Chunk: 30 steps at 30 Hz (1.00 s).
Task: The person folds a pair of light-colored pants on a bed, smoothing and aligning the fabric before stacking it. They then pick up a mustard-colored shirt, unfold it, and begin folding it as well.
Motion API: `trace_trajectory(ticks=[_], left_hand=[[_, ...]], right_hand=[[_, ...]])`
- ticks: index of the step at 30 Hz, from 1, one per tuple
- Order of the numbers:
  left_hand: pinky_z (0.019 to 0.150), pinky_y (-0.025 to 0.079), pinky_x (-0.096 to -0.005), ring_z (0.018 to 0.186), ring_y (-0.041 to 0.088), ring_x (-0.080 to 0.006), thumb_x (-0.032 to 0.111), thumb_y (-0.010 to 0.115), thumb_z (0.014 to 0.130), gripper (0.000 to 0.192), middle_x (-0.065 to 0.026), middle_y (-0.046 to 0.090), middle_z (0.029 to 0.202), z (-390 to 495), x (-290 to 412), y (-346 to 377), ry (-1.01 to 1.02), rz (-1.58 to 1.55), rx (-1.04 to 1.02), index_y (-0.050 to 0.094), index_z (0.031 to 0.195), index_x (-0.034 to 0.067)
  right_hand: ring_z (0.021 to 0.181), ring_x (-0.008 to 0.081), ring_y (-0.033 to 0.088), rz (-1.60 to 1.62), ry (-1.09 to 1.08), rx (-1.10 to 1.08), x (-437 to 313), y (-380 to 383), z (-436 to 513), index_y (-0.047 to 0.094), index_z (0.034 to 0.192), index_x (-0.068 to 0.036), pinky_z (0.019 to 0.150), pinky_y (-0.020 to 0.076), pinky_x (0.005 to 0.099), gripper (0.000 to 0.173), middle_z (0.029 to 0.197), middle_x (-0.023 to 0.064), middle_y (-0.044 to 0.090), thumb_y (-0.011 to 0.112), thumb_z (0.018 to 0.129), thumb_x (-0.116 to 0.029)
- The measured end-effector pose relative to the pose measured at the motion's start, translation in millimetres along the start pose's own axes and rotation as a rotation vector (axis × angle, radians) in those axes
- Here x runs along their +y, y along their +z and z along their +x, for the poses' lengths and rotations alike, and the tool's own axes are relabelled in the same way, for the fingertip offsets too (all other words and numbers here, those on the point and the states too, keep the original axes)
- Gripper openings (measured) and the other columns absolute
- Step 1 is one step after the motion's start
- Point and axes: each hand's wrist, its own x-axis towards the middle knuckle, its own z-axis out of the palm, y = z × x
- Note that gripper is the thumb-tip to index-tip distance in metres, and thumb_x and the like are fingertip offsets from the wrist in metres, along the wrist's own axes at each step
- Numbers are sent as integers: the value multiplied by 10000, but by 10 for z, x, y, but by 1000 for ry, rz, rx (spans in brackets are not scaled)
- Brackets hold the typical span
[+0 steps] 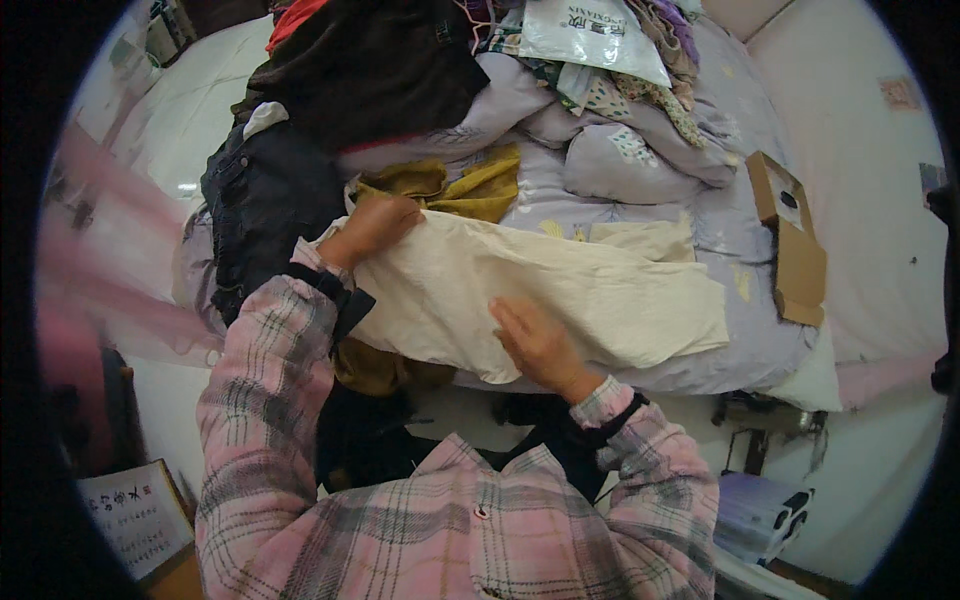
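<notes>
A cream-coloured garment [622,300], which looks like a pair of trousers, lies stretched sideways across the bed before me. My left hand [382,229] is closed on its upper left end. Slightly blurred, my right hand [536,345] is held flat at the cloth's middle, near its lower edge, gripping nothing. Whether its palm presses on the fabric I cannot tell. Behind the cream cloth lies a mustard-yellow garment [480,184], and brown-yellow fabric [371,367] shows below it near my left forearm.
Dark denim clothing [274,202] is heaped at the left, beneath a black garment [367,67]. A plastic packet [592,34] bearing writing tops patterned clothes at the back. An opened cardboard box [799,262] sits at the bed's right edge. A suitcase [757,510] stands lower right.
</notes>
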Motion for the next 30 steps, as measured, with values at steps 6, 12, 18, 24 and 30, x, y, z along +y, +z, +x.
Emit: trace_trajectory(ticks=[6, 12, 18, 24, 30], left_hand=[[675, 522, -454, 742, 665, -348, 269, 678, 863, 235, -152, 687, 791, -211, -106, 100, 106, 167, 119, 682, 793, 45], [688, 514, -436, 772, 643, -342, 250, 702, 852, 240, -152, 654, 805, -259, -135, 143, 87, 226, 171, 647, 763, 34], [869, 463, -469, 958, 609, -335, 314, 676, 867, 284, -141, 662, 939, -319, -76, -69, -26, 208, -9, 689, 947, 42], [1126, 236, -570, 1332, 433, -341, 402, 616, 917, 520, -168, 561, 1314, -671, -61, -106, 9, 426, 54, 565, 1313, 68], [1145, 184, -594, 1396, 355, -367, 474, 491, 986, 598, -190, 460, 1444, -834, -202, -44, -167, 451, 25, 456, 1428, 73]], right_hand=[[1337, 377, 425, -556, 302, -104, 733, -221, -282, 496, 1353, 28, 1093, 361, 498, 555, 1451, 223, 426, 646, 898, -253], [1341, 371, 428, -430, 311, -5, 889, -258, -584, 487, 1358, 40, 1112, 342, 507, 587, 1447, 223, 449, 664, 885, -260], [1203, 410, 530, -318, 467, -52, 1368, -770, -518, 504, 1318, 47, 1032, 435, 441, 508, 1272, 241, 584, 618, 912, -237], [1268, 407, 479, -160, 594, -44, 1452, -577, -701, 486, 1338, 50, 1081, 388, 429, 518, 1349, 269, 517, 564, 959, -295], [1279, 401, 472, -268, 513, 52, 1540, -421, -855, 473, 1352, 59, 1094, 373, 435, 539, 1374, 268, 502, 551, 965, -308]])
